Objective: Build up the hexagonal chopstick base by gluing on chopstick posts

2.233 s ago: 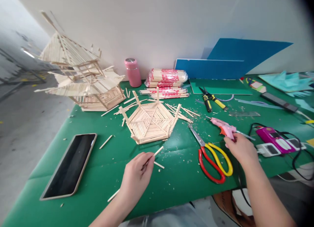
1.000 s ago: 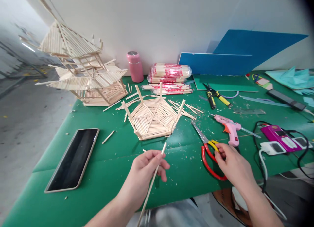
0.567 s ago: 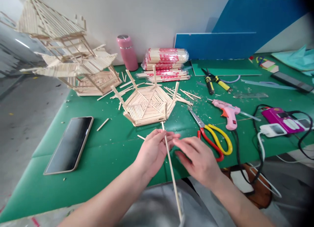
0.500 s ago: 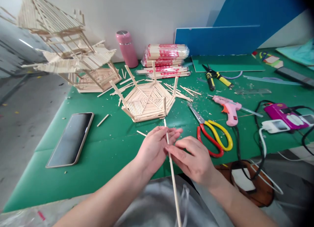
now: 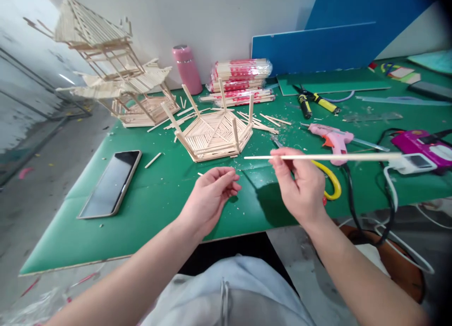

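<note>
My right hand pinches a long wooden chopstick near one end and holds it level above the green table. The stick's short end points left; its long part reaches right, in front of the glue gun. Loosely curled, my left hand has its thumb against the fingers, with nothing visible in it. Just beyond the hands sits a six-sided stick platform with several upright posts. Behind my right hand lie scissors, partly covered, one yellow handle loop showing.
A tiered stick pavilion stands back left, beside a pink flask and wrapped chopstick bundles. A phone lies left. Rightward are pliers, a pink glue gun with its cable, and a purple power strip. Loose sticks surround the platform.
My right hand has lifted the chopstick off my left palm, moved right and turned it from lengthwise to crosswise. My left hand has let go and its fingers have curled.
</note>
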Motion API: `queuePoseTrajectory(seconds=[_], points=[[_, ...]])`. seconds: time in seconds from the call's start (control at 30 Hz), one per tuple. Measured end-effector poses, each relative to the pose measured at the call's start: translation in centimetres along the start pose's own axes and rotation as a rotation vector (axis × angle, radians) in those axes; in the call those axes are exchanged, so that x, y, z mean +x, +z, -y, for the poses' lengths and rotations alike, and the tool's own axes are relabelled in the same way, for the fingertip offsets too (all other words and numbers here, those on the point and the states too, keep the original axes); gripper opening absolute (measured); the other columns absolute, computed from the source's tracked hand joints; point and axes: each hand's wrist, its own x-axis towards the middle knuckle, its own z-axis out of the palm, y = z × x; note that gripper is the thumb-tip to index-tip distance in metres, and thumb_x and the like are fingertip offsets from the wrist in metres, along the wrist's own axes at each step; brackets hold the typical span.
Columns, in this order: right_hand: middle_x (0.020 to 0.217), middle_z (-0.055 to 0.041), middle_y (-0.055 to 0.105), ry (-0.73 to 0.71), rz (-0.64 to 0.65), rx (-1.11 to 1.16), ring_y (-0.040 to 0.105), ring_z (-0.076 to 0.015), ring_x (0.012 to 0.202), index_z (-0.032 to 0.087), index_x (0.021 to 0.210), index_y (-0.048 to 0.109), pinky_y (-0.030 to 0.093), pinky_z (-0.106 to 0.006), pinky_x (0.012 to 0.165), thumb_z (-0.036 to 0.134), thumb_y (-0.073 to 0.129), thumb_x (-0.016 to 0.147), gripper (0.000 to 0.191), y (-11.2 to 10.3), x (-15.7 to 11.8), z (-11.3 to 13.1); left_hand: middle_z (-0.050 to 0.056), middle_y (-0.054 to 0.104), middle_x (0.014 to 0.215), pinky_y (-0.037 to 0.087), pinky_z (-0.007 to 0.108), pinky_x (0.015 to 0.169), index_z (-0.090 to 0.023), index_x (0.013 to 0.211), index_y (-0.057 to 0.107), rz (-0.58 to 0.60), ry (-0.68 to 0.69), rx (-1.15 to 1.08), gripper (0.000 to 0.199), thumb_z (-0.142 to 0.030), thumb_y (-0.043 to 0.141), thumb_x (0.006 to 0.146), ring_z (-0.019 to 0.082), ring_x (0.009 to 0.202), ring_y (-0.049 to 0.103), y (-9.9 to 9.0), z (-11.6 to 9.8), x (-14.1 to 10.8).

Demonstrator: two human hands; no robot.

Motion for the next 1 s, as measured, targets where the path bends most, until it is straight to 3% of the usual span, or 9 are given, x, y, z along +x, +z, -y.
queuePoseTrajectory(seconds=[0.17,0.37,0.5,0.7,0.87,1.0], points=[[0.073,-0.0005,0.062,0.009,-0.010,0.013,0.060,-0.0123,0.063,0.019,0.086,0.056,0.046,-0.023,0.056,0.028,0.046,0.085,0.013,0.4,1.9,-1.3,-0.001,0.058,0.066,0.041,0.018,0.057,-0.014,0.077,0.061,-0.110,0.320,0.335,0.011,-0.019,0.065,0.067,0.008,0.057,0.052,-1.1,-1.4,-0.1],[0.075,-0.0015,0.061,-0.045,0.049,0.018,0.058,-0.0127,0.065,0.019,0.086,0.056,0.046,-0.025,0.060,0.030,0.042,0.087,0.018,0.7,3.4,-2.2,0.003,0.063,0.073,0.043,0.024,0.064,-0.015,0.080,0.064,-0.223,0.689,0.791,0.014,-0.023,0.060,0.069,0.014,0.066,0.055,-1.8,-2.7,1.3],[0.076,-0.0021,0.060,-0.108,0.066,0.025,0.057,-0.0137,0.070,0.019,0.083,0.058,0.046,-0.025,0.064,0.029,0.044,0.087,0.018,0.4,4.0,-2.7,0.005,0.063,0.083,0.044,0.027,0.071,-0.013,0.086,0.063,-0.216,0.887,1.116,0.019,-0.021,0.053,0.073,0.015,0.073,0.057,-1.7,-3.3,2.4],[0.072,-0.0018,0.060,-0.135,0.063,0.036,0.057,-0.0123,0.063,0.016,0.082,0.060,0.046,-0.024,0.061,0.028,0.047,0.085,0.018,0.1,4.3,-3.1,0.009,0.062,0.102,0.041,0.035,0.086,-0.010,0.098,0.060,-0.144,0.939,1.420,0.029,-0.021,0.050,0.072,0.022,0.096,0.056,-1.5,-4.0,4.0],[0.073,0.0001,0.063,-0.154,0.026,0.047,0.058,-0.0108,0.059,0.019,0.087,0.060,0.047,-0.023,0.058,0.026,0.050,0.083,0.013,0.5,3.3,-2.5,0.011,0.058,0.110,0.037,0.036,0.092,-0.008,0.109,0.054,-0.040,0.838,1.661,0.040,-0.021,0.050,0.071,0.025,0.105,0.051,-1.6,-4.4,5.5],[0.081,-0.0014,0.067,-0.206,0.020,0.033,0.060,-0.0121,0.064,0.020,0.088,0.060,0.049,-0.024,0.063,0.022,0.051,0.082,0.012,1.1,2.4,-1.8,0.011,0.058,0.108,0.037,0.036,0.090,-0.011,0.109,0.054,0.031,0.779,1.732,0.040,-0.021,0.050,0.070,0.025,0.104,0.051,-1.6,-4.5,6.2]])
